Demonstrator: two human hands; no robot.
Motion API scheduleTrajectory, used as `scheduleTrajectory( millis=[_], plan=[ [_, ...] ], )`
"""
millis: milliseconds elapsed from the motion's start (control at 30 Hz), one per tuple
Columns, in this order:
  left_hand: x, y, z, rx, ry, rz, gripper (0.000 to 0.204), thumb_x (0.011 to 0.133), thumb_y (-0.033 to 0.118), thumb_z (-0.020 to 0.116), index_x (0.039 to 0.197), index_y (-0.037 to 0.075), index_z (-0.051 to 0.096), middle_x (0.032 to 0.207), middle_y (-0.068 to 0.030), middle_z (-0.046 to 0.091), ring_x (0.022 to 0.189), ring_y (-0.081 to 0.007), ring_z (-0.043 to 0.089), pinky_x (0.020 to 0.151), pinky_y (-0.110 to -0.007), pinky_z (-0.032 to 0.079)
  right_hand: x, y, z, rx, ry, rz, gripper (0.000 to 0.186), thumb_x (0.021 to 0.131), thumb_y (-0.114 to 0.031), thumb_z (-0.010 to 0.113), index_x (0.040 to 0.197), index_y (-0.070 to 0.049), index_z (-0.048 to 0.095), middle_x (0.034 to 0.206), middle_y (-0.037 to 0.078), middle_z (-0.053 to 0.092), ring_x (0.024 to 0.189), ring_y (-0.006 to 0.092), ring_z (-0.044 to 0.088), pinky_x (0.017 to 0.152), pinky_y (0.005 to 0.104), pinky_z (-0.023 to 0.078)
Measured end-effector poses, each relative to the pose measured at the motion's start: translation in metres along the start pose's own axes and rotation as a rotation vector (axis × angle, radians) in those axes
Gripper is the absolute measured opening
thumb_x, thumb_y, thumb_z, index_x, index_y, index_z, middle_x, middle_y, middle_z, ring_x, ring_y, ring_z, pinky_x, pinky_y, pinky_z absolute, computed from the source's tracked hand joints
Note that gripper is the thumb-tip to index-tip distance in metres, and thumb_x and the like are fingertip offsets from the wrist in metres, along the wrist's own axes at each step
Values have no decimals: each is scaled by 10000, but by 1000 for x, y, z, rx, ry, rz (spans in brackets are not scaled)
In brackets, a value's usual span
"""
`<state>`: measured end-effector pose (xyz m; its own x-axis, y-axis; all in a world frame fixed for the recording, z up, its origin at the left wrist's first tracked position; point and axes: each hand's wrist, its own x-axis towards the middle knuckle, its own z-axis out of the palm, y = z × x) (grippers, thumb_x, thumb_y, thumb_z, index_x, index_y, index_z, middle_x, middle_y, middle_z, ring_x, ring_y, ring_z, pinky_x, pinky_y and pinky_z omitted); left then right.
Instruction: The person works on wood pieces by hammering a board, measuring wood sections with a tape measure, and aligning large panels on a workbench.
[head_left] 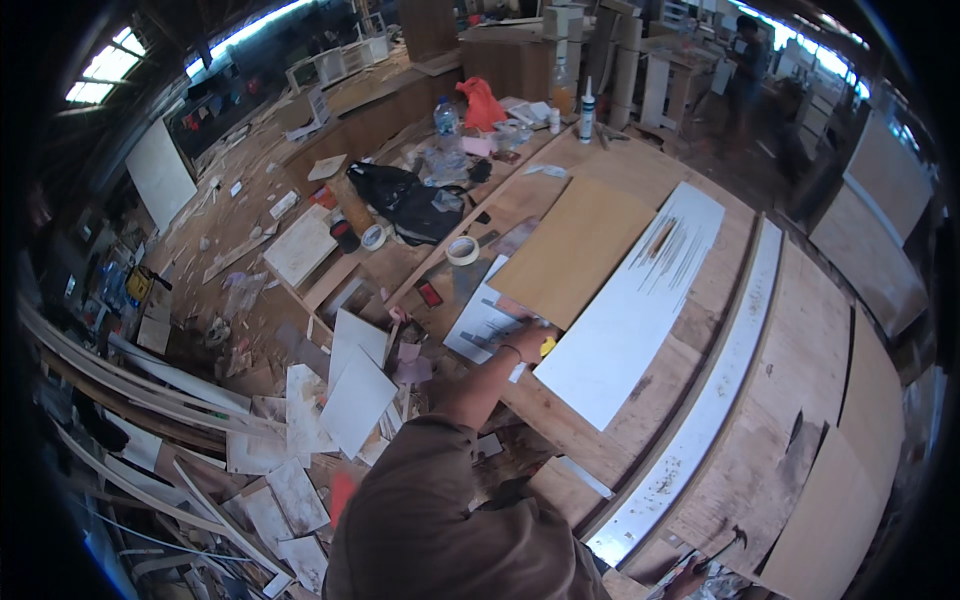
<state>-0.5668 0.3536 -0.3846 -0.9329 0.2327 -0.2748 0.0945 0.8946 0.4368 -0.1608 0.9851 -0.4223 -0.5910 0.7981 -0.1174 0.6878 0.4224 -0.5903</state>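
My left hand [528,341] reaches out over the workbench, its fingers closed around a small yellow object [548,346] whose kind I cannot make out. It is at the near corner of a brown wood panel [575,250]. To its right lies a long white board [640,310] with dark streaks at the far end. A sheet with a printed picture [480,325] lies partly under the brown panel, left of the hand. At the lower right edge, my right hand [686,579] grips the handle of a hammer [738,540]; part of this hand is cut off.
A metal-coloured strip [700,400] runs along the bench's right side. Masking tape [462,250], a black bag [405,203], a sealant tube [587,112] and a red plastic bag [482,103] lie or stand farther off. Board offcuts [355,400] are piled at left. A blurred person [745,65] is far back.
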Motion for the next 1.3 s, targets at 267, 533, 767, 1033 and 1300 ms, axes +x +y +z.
scheduleTrajectory(
  millis=[267, 533, 767, 1033, 1300],
  plan=[
    [-26, 26, -29, -547, 653, -3, 520, 670, 159, 798, 1120, 47, 563, 1017, -128, 625, 971, -260, 595, 845, -398, 485, 94, 10, 19, 319, 16, -130, 375, 836, -231, 708, 1102, 16, 614, 994, 166, 672, 880, 302, 647, 809, 414, 525],
    [-141, 259, -5, -516, 578, -24, 597, 818, 137, 699, 1331, 2, 424, 1223, -150, 407, 1048, -238, 535, 868, -355, 497, 43, -158, -31, 313, -116, -539, 416, 772, -177, 768, 1111, -40, 570, 1114, 145, 556, 916, 275, 569, 745, 349, 478],
    [-144, 395, 74, -1100, -274, -1, 535, 893, 88, 604, 1366, 37, 359, 1271, -136, 461, 1004, -159, 578, 761, -269, 517, 4, -259, -41, 567, -711, -982, 766, 794, -371, 748, 1367, -7, 391, 1317, 226, 435, 1238, 401, 426, 1033, 444, 386],
    [-132, 404, 81, -1310, -604, -14, 445, 955, 218, 576, 1334, 74, 392, 1133, -77, 515, 994, -142, 528, 762, -281, 483, -1, -256, -30, 417, -806, -818, 843, 792, -267, 746, 1459, -11, 300, 1276, 245, 431, 1176, 395, 465, 982, 445, 415],
    [-128, 368, 94, -1421, -704, -137, 366, 954, 258, 590, 1224, 74, 425, 977, -55, 523, 891, -119, 552, 723, -289, 513, -35, -273, -22, 250, -800, -721, 711, 877, -218, 619, 1458, 18, 284, 1214, 272, 499, 1141, 408, 502, 963, 444, 429]
  ],
)
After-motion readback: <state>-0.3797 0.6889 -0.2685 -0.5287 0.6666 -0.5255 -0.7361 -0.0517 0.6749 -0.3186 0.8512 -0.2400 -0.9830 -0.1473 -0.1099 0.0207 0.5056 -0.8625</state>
